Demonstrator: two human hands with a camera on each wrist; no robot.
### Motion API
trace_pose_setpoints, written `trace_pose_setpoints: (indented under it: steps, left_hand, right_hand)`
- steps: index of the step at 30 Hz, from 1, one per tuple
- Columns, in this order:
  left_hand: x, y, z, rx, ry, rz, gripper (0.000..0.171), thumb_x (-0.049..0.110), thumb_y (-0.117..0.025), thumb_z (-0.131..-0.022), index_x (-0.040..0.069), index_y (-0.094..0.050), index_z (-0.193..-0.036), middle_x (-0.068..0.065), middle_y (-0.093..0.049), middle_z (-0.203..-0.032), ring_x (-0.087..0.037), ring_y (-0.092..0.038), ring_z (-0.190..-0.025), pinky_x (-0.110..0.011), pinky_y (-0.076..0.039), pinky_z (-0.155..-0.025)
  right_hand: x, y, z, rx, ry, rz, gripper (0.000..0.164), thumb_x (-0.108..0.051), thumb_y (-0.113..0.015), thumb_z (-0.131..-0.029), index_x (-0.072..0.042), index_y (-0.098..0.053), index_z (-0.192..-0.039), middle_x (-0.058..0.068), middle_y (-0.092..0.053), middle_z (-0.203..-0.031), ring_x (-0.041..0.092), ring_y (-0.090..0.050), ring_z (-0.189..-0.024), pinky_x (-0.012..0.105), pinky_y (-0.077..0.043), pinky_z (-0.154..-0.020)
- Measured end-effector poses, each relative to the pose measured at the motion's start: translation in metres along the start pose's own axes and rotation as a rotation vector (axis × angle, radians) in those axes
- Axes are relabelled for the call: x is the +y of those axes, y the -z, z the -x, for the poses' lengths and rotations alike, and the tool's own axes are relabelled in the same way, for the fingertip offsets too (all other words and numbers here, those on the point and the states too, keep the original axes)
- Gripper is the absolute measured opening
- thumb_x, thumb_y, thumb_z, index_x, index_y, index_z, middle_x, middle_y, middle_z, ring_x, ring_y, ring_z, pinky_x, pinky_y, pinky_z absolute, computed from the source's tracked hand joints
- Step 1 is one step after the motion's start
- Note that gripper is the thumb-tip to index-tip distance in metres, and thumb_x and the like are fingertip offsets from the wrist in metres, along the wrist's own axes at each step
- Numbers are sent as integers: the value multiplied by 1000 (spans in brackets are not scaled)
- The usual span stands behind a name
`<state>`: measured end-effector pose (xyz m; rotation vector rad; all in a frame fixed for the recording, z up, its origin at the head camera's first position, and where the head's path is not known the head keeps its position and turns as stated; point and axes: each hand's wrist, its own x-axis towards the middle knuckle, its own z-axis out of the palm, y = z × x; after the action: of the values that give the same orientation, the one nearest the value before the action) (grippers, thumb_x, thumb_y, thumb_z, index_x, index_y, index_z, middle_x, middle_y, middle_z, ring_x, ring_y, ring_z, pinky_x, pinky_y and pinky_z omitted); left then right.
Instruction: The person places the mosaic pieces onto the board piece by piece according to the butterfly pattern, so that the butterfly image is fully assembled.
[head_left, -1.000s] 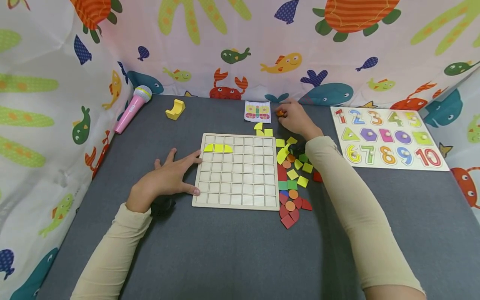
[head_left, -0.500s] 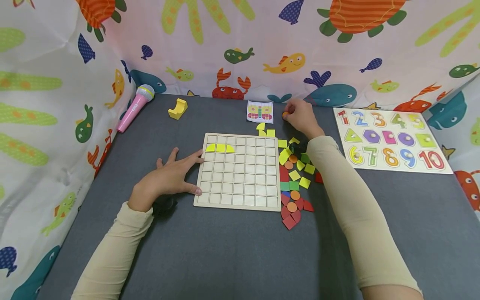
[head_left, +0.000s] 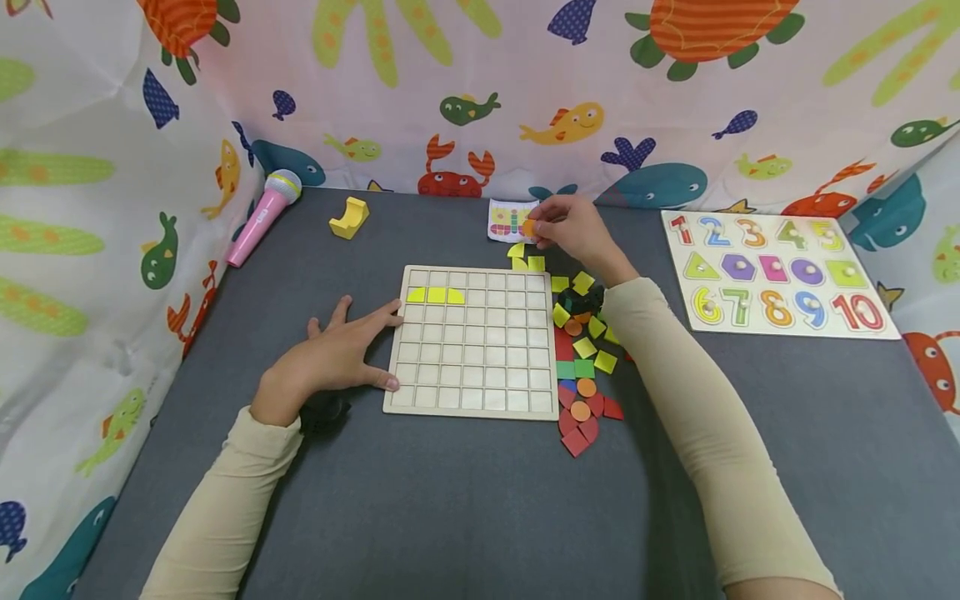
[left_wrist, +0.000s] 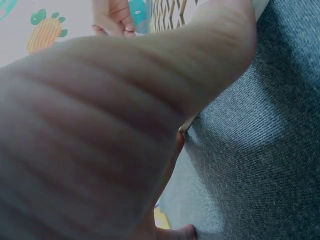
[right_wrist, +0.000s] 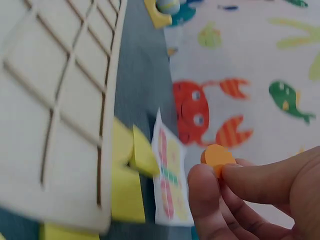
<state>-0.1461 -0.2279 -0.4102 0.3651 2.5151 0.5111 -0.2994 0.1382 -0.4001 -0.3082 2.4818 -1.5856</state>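
My right hand (head_left: 576, 232) pinches orange round tiles (right_wrist: 219, 156) between thumb and fingers; in the right wrist view one disc overlaps another. It is over the right edge of a small picture card (head_left: 507, 221) showing a coloured tile pattern. My left hand (head_left: 341, 348) has its fingers spread, with thumb and a fingertip touching the left edge of the pale wooden grid board (head_left: 476, 358). Three yellow tiles (head_left: 436, 295) lie in a row of its upper left cells. In the left wrist view my own wrist and forearm cover most of the board.
Loose yellow, orange, green and red tiles (head_left: 584, 348) lie along the board's right side, with several yellow ones (head_left: 536, 263) behind it. A number puzzle board (head_left: 780, 277) lies at right. A pink toy microphone (head_left: 258, 225) and a curved yellow block (head_left: 349, 218) are at back left.
My right hand, gripping the orange tiles, has moved left from beside the picture card to over its right edge. My left hand has stayed at the board's left edge.
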Motion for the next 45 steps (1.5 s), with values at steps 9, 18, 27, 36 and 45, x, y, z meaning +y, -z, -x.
trace_pose_setpoints:
  steps: [9, 18, 27, 36, 45]
  left_hand:
    - [1, -1, 0, 7, -10, -11, 118, 49, -91, -84, 22, -18, -173, -12, -28, -175, -60, 10, -156, -90, 3, -107]
    - [0, 0, 1, 15, -15, -14, 114, 48, -91, -85, 21, -23, -172, -13, -26, -175, -59, 9, -156, -90, 3, -107]
    - [0, -1, 0, 20, -18, -21, 112, 48, -91, -85, 21, -26, -172, -13, -24, -176, -59, 9, -156, -90, 2, -107]
    - [0, 2, 0, 16, -8, -15, 112, 50, -91, -84, 21, -26, -172, -12, -24, -176, -59, 10, -156, -90, 2, -107]
    - [-1, 0, -1, 9, -16, -14, 114, 51, -91, -84, 22, -25, -172, -11, -22, -177, -59, 10, -156, -90, 2, -107]
  right_hand:
    - [-9, -31, 13, -134, 69, 61, 11, 0, -69, -104, 2, -76, -112, 17, -71, -102, 33, -71, -86, 40, -62, -79]
    - [-14, -58, 24, -258, 172, 268, 7, -5, -74, -100, -2, -78, -105, 10, -74, -97, 27, -63, -89, 37, -50, -81]
    - [-17, -74, 28, -338, 225, 399, 5, -6, -75, -99, -2, -78, -101, 8, -74, -93, 26, -64, -87, 39, -53, -82]
    - [-24, -83, 29, -337, 267, 469, 7, -1, -72, -99, -3, -78, -96, 8, -73, -87, 25, -61, -79, 37, -51, -77]
    - [-20, -56, 23, -246, 238, 413, 8, -4, -72, -101, -1, -78, -104, 10, -75, -95, 25, -66, -89, 42, -54, -84]
